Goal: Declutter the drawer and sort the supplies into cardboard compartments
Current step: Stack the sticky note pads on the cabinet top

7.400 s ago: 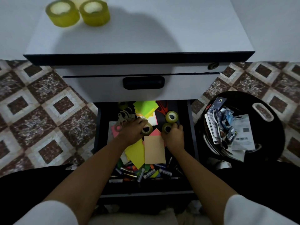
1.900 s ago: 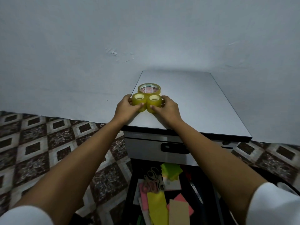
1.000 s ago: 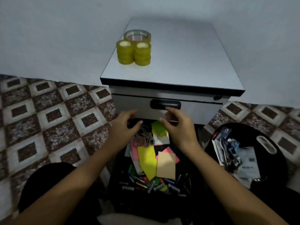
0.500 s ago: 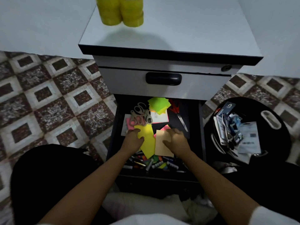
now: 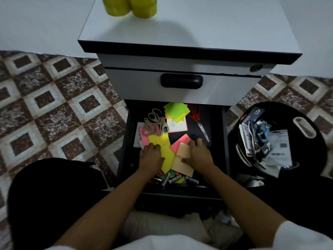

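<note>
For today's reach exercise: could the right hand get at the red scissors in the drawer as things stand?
Probably yes: the red scissors lie uncovered just beyond the right hand, nothing lying over them.

a plain white top (image 5: pixel 162 242) with short, loose sleeves (image 5: pixel 302 237) — the forearms (image 5: pixel 111 204) below them are bare; black trousers (image 5: pixel 54 195) cover both knees.

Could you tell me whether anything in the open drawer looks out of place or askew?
Yes: coloured paper sheets lie fanned at odd angles, scissors are piled on them, and loose items lie heaped at the front of the drawer.
</note>
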`<move>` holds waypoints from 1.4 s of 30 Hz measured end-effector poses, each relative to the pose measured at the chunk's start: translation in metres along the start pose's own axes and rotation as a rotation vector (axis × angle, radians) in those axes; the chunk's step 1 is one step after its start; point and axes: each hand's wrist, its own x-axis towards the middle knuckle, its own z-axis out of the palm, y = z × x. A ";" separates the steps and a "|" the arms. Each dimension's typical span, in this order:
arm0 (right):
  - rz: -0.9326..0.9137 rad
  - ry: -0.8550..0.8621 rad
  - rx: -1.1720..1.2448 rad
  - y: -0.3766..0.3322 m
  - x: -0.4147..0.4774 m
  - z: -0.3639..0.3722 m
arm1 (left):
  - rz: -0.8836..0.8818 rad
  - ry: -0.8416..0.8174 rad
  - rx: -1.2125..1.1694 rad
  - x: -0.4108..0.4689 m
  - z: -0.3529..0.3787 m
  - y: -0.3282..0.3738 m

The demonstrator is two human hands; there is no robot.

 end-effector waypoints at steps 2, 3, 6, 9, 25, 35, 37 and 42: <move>0.022 -0.004 0.117 0.006 -0.006 0.000 | -0.018 -0.034 -0.053 0.001 0.000 -0.001; 0.040 -0.009 0.177 0.010 -0.008 -0.001 | -0.020 -0.056 -0.066 0.001 0.000 -0.001; 0.089 -0.030 0.350 0.017 -0.014 -0.003 | 0.006 -0.060 -0.063 -0.001 -0.002 -0.004; 0.085 -0.033 0.366 0.024 -0.019 -0.005 | 0.088 0.022 0.016 -0.002 -0.006 -0.012; 0.167 0.033 0.459 0.025 -0.027 -0.019 | 0.083 -0.110 0.092 0.037 -0.033 -0.023; 0.032 0.110 0.637 0.013 -0.036 -0.048 | 0.027 -0.169 -0.361 0.026 -0.056 -0.017; 0.014 0.196 0.741 0.008 -0.038 -0.055 | 0.049 -0.062 -0.375 0.017 -0.072 -0.019; 0.095 0.264 1.194 -0.010 -0.036 -0.061 | -0.052 0.064 -0.797 0.001 -0.092 -0.026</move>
